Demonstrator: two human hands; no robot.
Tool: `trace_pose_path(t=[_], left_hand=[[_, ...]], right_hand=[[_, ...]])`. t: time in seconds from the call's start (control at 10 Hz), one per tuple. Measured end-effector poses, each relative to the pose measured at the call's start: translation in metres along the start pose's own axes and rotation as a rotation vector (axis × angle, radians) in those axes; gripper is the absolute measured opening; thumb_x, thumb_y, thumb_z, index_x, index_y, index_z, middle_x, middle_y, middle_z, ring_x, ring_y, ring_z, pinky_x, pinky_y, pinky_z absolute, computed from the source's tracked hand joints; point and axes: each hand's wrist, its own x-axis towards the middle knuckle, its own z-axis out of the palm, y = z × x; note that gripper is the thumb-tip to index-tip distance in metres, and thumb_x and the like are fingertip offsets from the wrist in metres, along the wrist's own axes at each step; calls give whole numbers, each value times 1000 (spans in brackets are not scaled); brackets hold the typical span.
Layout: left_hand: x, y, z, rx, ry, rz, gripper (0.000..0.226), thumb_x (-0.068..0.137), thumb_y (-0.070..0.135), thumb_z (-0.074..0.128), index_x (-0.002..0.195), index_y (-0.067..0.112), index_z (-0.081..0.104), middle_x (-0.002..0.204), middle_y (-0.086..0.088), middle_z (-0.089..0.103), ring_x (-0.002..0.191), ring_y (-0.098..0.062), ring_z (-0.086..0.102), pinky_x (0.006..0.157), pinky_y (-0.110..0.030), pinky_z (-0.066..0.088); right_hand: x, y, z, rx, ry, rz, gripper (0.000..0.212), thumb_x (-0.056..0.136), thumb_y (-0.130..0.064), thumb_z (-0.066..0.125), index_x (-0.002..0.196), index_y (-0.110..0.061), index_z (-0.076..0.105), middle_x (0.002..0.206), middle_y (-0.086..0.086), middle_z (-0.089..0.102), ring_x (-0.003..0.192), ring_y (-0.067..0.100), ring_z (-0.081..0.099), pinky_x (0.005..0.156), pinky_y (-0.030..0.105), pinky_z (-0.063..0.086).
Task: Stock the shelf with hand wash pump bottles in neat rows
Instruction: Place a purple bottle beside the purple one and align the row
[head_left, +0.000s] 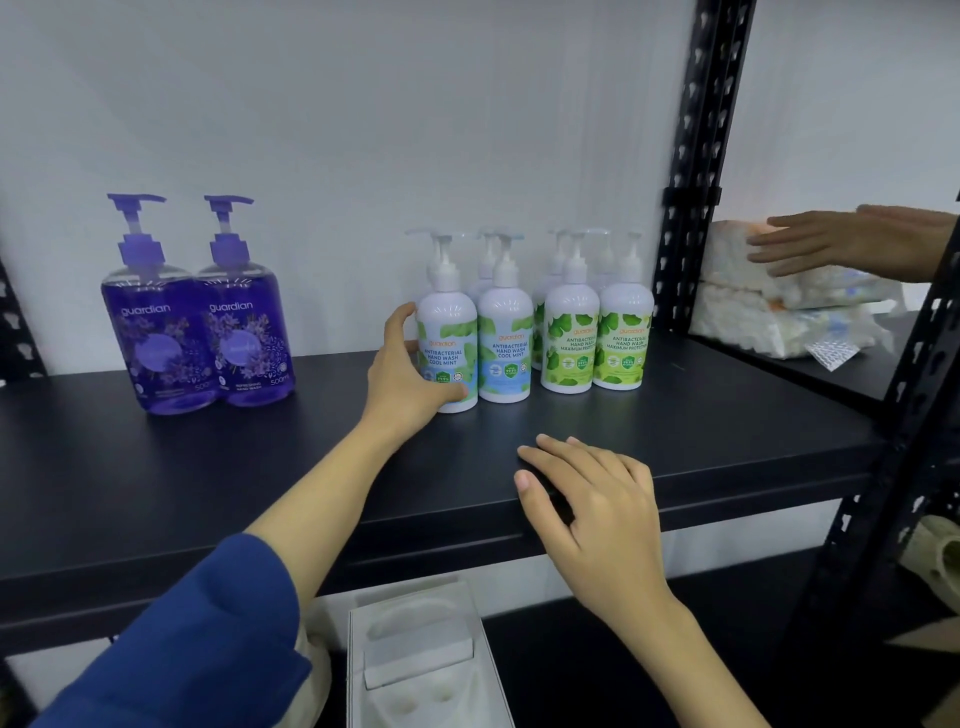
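My left hand (410, 374) is curled round the front mint bottle (451, 348), thumb behind and fingers low across the label, so I can slide it square against its neighbour (506, 343) without tipping the tall pump. I hold it low because a bottle this narrow would rock if pushed near the top. It stands upright on the shelf (727, 415), at the left end of the white group and touching the next mint bottle.

My right hand (587, 499) lies flat on the shelf's front edge with fingers spread and holding nothing; I judge it is steadying me while the other arm reaches in.

The white bottles stand in two-deep files: two mint files, then two green-label files (595, 343) hard against the upright post (691, 171). The back row is mostly hidden, so I can't say for certain how many stand behind. The two purple bottles (200, 332) sit well apart to the left, side by side and touching, as their own group by kind.

Past the post, another person's hand (831, 244) reaches open over stacked white packs (779, 306) on the next bay.

The row looks nearly straight; a small nudge should finish this one.
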Motion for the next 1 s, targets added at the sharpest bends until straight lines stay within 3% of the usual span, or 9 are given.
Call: trace_pose_path(t=[0.5, 0.7, 0.9, 1.0], left_hand=[[1, -1, 2, 21, 31, 69, 91, 65, 8, 84, 136, 34, 33, 110, -1, 55, 101, -20, 59, 79, -26, 46], [1, -2, 6, 2, -33, 76, 92, 73, 1, 75, 141, 32, 22, 109, 6, 53, 87, -7, 56, 63, -6, 39], [3, -5, 7, 29, 9, 85, 91, 70, 4, 79, 138, 31, 24, 107, 2, 54, 93, -14, 57, 67, -13, 41], [5, -8, 8, 41, 43, 83, 91, 68, 9, 81, 134, 34, 24, 110, -4, 55, 98, -20, 57, 76, -24, 46]], right_hand=[[-1, 0, 1, -2, 11, 6, 39, 91, -43, 43, 98, -22, 75, 106, -7, 71, 104, 14, 64, 89, 26, 34], [0, -1, 2, -4, 19, 4, 38, 90, -42, 43, 97, -22, 75, 105, -7, 71, 103, 14, 64, 88, 26, 35], [0, -2, 1, -1, 20, 4, 39, 91, -42, 43, 98, -22, 75, 106, -7, 71, 103, 14, 64, 89, 25, 34], [0, -2, 2, 1, 22, 8, 39, 91, -42, 43, 98, -22, 75, 106, -7, 71, 104, 14, 64, 89, 26, 34]])
